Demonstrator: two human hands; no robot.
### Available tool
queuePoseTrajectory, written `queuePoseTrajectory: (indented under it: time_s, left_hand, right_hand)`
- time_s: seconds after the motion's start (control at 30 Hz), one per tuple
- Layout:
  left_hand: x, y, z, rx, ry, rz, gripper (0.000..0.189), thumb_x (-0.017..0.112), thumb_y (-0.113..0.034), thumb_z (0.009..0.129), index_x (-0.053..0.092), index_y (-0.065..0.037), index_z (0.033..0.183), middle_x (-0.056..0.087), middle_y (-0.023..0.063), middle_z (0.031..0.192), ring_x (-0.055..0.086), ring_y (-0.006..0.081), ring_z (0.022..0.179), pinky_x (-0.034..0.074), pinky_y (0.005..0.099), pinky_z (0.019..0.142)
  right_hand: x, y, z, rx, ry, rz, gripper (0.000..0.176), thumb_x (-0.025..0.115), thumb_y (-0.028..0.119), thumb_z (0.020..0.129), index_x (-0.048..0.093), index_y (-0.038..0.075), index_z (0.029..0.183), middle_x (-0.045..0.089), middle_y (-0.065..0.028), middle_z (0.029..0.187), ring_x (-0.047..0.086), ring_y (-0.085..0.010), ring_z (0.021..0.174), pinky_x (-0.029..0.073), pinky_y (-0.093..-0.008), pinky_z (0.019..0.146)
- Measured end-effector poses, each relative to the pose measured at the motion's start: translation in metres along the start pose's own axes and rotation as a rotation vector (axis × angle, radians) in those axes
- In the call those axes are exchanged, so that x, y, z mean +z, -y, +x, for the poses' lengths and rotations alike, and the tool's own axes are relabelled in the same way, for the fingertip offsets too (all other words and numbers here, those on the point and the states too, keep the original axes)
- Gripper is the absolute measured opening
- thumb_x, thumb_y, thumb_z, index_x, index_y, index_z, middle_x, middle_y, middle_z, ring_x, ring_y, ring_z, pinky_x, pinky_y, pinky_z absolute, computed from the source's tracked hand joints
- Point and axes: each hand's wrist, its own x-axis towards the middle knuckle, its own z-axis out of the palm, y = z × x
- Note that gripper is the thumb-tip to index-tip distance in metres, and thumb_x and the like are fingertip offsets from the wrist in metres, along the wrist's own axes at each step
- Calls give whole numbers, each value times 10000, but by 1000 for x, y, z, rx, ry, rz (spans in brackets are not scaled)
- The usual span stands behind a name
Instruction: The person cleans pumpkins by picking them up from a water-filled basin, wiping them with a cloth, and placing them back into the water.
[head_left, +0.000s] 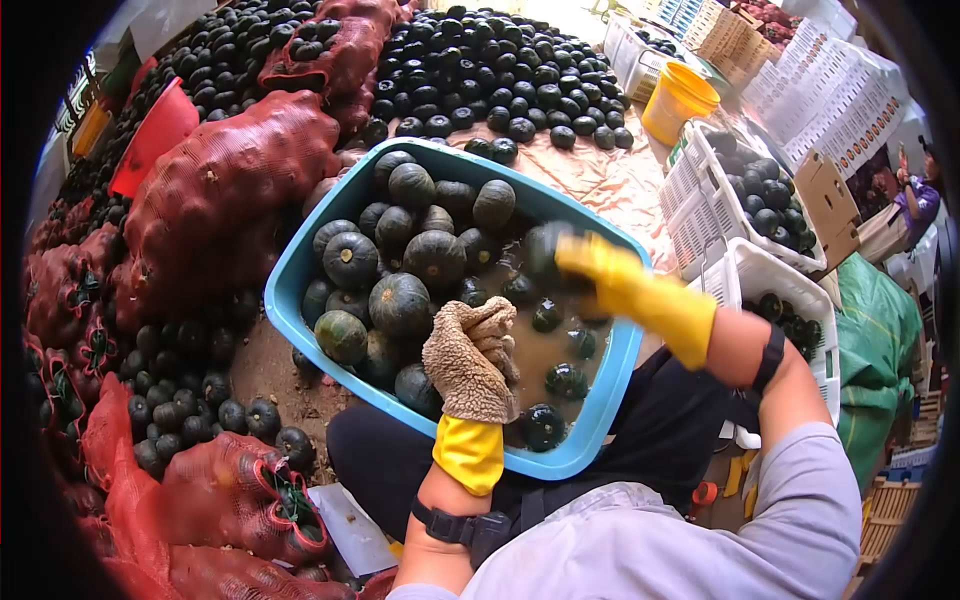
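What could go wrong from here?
The kabocha squash at the blurred right hand might slip against the yellow glove and drop into the murky water, possibly splashing the dark trousers beside the blue tub. The heaped squashes near the left hand could also roll if nudged, perhaps knocking and bruising one another.

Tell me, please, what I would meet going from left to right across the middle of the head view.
Large red net sack → left hand → right hand → nearer white crate → green sack.
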Motion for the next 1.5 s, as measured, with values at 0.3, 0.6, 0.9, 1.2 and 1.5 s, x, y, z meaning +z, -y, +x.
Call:
queuePoseTrajectory:
  time_s: [0.3,0.6,0.9,1.2,1.5]
  left_hand:
    - [-25,16,41,-96,197,-361,293,612,-161,1056,698,113,1108,681,70,799,402,45,471,288,201,392]
    - [-23,23,44,-62,169,-247,299,581,-163,1100,679,116,1146,685,78,845,426,30,500,306,198,439]
    - [-15,24,36,-25,132,-139,284,598,-155,1086,682,107,1156,692,89,844,446,54,494,323,209,444]
    - [-50,45,75,-95,427,-422,380,493,-209,1111,662,102,1251,747,142,1005,525,82,550,356,231,448]
    - [2,4,-5,982,126,1422,340,785,-275,884,676,-126,1170,734,130,1049,729,369,975,600,453,825]
  right_hand:
    - [-30,30,118,368,-362,-1380,748,631,709,966,686,126,1431,702,-222,1398,660,-401,1300,503,-469,1103]
    - [-55,-73,68,4,-415,-1186,959,889,448,807,472,226,1642,553,-305,1519,518,-466,1446,448,-503,1201]
    - [-19,-58,111,313,-676,-1300,1134,960,217,678,412,297,1667,409,-304,1647,462,-485,1490,459,-502,1212]
    - [-45,-71,46,-53,-11,503,852,899,431,869,543,70,1553,630,-206,1489,603,-382,1380,505,-575,1166]
    - [71,-114,-15,-447,-158,-348,739,914,199,881,563,125,1526,590,-138,1513,540,-263,1435,402,-429,1227]
